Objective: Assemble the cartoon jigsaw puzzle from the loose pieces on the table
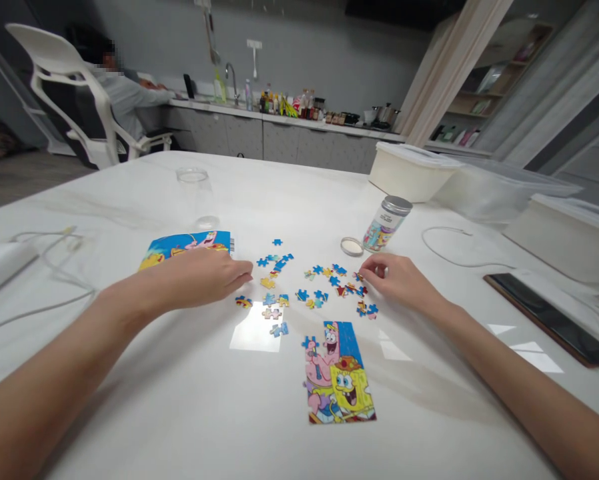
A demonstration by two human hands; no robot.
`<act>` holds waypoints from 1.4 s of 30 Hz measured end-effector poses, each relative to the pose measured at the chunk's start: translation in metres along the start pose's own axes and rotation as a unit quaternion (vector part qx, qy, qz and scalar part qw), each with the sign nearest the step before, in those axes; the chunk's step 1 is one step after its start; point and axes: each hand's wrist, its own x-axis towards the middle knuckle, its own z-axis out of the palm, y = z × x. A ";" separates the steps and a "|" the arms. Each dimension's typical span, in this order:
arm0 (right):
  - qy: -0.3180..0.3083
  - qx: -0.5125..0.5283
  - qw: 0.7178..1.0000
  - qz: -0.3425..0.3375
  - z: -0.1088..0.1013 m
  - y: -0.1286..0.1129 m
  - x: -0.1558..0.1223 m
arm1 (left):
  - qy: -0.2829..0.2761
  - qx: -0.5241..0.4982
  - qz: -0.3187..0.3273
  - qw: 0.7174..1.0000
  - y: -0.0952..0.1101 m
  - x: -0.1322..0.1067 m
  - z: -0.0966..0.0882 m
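Note:
My left hand point(207, 272) is closed with its fingertips together, over the near edge of a blue picture sheet point(219, 241). Whether anything is between those fingers is hidden. On the right, my right hand point(397, 277) pinches a small puzzle piece point(358, 276) at the edge of the loose pieces. Several loose puzzle pieces point(302, 295), mostly blue and yellow, lie spread between both hands. Closer to me is a partly assembled jigsaw puzzle point(337, 383) with a pink and a yellow cartoon figure; its upper left outline is uneven.
Behind my right hand stand a printed can point(387, 223) and a round lid point(352, 247). A clear jar point(195, 193) is at the back left. A phone point(549, 317), cables and storage boxes point(409, 175) occupy the right. A person point(129, 97) sits at the far counter.

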 end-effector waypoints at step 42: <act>0.019 0.059 0.990 -0.127 -0.007 -0.001 -0.002 | 0.076 0.010 0.195 0.978 0.075 0.005 0.010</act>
